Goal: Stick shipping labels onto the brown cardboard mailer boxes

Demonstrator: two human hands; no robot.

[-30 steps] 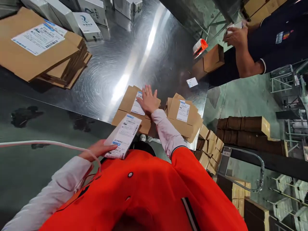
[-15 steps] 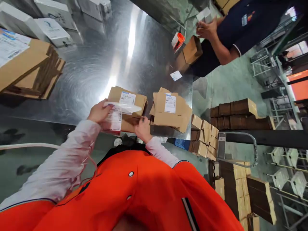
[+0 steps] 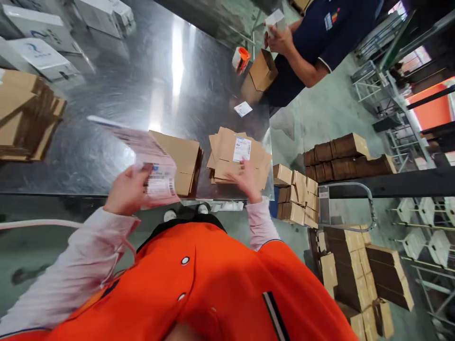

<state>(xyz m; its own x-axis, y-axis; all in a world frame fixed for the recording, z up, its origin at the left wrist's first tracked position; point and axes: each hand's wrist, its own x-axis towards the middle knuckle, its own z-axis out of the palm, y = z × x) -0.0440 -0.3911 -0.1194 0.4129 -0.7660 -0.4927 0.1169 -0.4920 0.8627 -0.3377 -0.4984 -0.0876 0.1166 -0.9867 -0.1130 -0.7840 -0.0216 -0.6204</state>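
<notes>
Gripped in my left hand is a strip of printed labels, its far end raised over the metal table. Just right of the strip lies a stack of flat cardboard, with no label showing on its visible top. My right hand has its fingers spread over a second stack of flat cardboard, close to the white label on top. The picture does not settle whether the fingertips press on that label.
At the left stand more folded cardboard and white boxes. Across the metal table, a person holds a small box beside an open carton and a tape dispenser. Stacked cartons sit beyond the right edge.
The left hand has moved left and down with the label strip, off the left stack. My right hand has shifted right onto the other stack and spread its fingers. The view has shifted somewhat.
</notes>
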